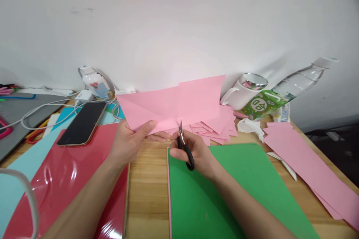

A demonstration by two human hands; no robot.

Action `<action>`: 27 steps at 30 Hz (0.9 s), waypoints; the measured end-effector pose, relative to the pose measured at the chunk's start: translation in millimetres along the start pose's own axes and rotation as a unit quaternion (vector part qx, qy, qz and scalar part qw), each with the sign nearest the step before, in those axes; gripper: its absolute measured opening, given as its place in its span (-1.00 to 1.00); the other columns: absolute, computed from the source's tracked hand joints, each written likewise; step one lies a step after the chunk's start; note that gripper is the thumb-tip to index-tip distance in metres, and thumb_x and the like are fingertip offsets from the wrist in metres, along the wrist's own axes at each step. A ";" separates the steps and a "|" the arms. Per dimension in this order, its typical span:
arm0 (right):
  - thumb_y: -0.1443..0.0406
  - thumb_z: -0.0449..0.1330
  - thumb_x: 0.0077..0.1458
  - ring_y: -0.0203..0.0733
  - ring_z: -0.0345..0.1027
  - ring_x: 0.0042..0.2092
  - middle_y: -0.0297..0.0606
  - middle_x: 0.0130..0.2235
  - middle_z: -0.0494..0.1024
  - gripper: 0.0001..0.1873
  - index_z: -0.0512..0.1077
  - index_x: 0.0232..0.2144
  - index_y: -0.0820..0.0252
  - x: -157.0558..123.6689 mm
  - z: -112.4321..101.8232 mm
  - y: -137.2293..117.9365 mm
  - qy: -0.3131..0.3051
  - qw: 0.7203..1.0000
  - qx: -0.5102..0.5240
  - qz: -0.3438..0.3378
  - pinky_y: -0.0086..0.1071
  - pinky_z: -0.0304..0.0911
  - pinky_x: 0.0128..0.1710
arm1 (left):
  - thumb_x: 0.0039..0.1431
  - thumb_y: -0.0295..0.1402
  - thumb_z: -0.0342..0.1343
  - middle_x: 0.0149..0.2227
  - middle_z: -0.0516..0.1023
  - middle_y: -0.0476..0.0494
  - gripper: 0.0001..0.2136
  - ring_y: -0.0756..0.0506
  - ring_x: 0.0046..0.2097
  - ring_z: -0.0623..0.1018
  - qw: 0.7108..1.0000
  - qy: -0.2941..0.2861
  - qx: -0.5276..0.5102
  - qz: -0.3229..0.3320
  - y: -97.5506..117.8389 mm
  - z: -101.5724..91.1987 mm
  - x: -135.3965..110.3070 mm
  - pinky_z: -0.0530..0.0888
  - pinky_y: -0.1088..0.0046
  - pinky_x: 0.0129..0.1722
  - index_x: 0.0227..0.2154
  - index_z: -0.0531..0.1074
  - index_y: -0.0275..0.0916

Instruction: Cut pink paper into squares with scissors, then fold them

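Observation:
My left hand (136,138) pinches the lower left edge of a wide pink paper strip (151,104), thumb in front and fingers behind. The strip stands raised above the table, and a vertical slit near its middle splits it partway. My right hand (193,149) grips black-handled scissors (189,157), with blades pointing up at the strip's lower edge beneath the slit. Whether the blades are parted is too small to tell. Behind the scissors lies a loose pile of cut pink paper pieces (221,127). Under my right forearm is a green paper sheet (232,186).
A phone (84,123) rests on a red plastic-wrapped pack (61,179) at left, near a charger (84,97) and white bottle (97,84). Rightward are a mug (238,93), green packet (263,104), clear bottle (300,80), crumpled tissue (251,127) and long pink strips (311,171).

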State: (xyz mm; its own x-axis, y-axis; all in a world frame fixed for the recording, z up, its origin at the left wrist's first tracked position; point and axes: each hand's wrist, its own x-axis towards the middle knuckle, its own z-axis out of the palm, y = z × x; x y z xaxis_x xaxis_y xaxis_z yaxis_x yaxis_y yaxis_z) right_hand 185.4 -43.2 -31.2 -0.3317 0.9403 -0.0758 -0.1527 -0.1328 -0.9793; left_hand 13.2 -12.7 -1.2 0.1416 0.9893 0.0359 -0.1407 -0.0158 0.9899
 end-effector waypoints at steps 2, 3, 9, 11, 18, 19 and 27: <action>0.13 0.35 -0.21 -0.40 0.11 -0.50 -0.44 -0.52 0.32 -0.57 0.28 -0.36 0.20 -0.1 0.0 0.0 0.002 1.000 -0.006 0.000 -0.45 0.03 -0.49 | -0.02 -0.34 0.20 -0.52 0.59 -0.17 -0.83 -0.20 -0.42 0.61 1.000 0.002 -0.004 -0.004 1.2 0.9 -0.4 0.58 0.26 -0.37 -0.38 0.47 -0.34; 0.13 0.35 -0.21 -0.40 0.10 -0.50 -0.44 -0.53 0.32 -0.57 0.28 -0.36 0.20 -0.1 0.0 -0.1 0.003 1.000 -0.009 0.000 -0.46 0.03 -0.49 | -0.02 -0.35 0.20 -0.52 0.59 -0.17 -0.83 -0.20 -0.42 0.61 1.000 0.002 -0.006 -0.005 2.0 1.4 -0.6 0.58 0.27 -0.37 -0.37 0.47 -0.34; 0.09 0.35 -0.24 -0.40 0.06 -0.52 -0.47 -0.55 0.27 -0.57 0.28 -0.39 0.18 -0.2 0.6 -0.3 0.006 1.000 -0.009 -0.002 -0.46 -0.01 -0.53 | -0.03 -0.35 0.20 -0.52 0.58 -0.17 -0.83 -0.20 -0.43 0.61 1.000 0.015 -0.001 -0.020 4.3 2.9 -1.3 0.57 0.27 -0.38 -0.37 0.46 -0.33; 0.09 0.35 -0.24 -0.40 0.05 -0.52 -0.47 -0.56 0.26 -0.57 0.28 -0.40 0.18 0.1 0.6 0.1 0.008 1.000 -0.013 -0.003 -0.46 -0.02 -0.53 | -0.03 -0.35 0.20 -0.53 0.58 -0.15 -0.84 -0.19 -0.43 0.61 1.000 0.016 0.002 -0.019 3.7 2.3 -1.2 0.57 0.29 -0.38 -0.38 0.47 -0.32; 0.11 0.34 -0.20 -0.42 0.00 -0.54 -0.49 -0.58 0.23 -0.60 0.28 -0.40 0.19 1.1 -0.3 3.9 0.006 1.000 -0.004 -0.006 -0.47 -0.07 -0.54 | -0.01 -0.34 0.18 -0.53 0.56 -0.09 -0.86 -0.16 -0.44 0.61 1.000 0.005 0.006 -0.015 3.3 1.0 -0.7 0.56 0.30 -0.37 -0.36 0.45 -0.28; 0.11 0.34 -0.21 -0.42 0.00 -0.54 -0.49 -0.58 0.23 -0.60 0.29 -0.40 0.19 1.4 -0.3 4.6 0.006 1.000 -0.003 -0.007 -0.47 -0.07 -0.54 | -0.01 -0.35 0.18 -0.53 0.56 -0.08 -0.86 -0.15 -0.45 0.61 1.000 0.008 0.006 -0.016 3.6 1.2 -0.6 0.56 0.30 -0.38 -0.37 0.45 -0.28; 0.07 0.35 -0.25 -0.40 0.06 -0.55 -0.47 -0.60 0.27 -0.58 0.31 -0.44 0.19 2.7 0.3 9.8 0.022 1.000 -0.018 -0.007 -0.45 -0.04 -0.54 | -0.02 -0.33 0.18 -0.56 0.56 -0.12 -0.86 -0.14 -0.47 0.60 1.000 0.001 0.010 -0.027 6.0 1.8 0.0 0.55 0.39 -0.45 -0.39 0.46 -0.29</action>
State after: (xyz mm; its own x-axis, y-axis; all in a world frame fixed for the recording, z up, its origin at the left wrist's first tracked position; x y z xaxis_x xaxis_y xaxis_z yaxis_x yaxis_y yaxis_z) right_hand 182.7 -42.1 -40.9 -0.2879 0.9551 -0.0704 -0.1220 -0.1095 -0.9865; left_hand 14.1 -13.0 5.0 0.1460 0.9891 -0.0187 -0.1134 0.0355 0.9929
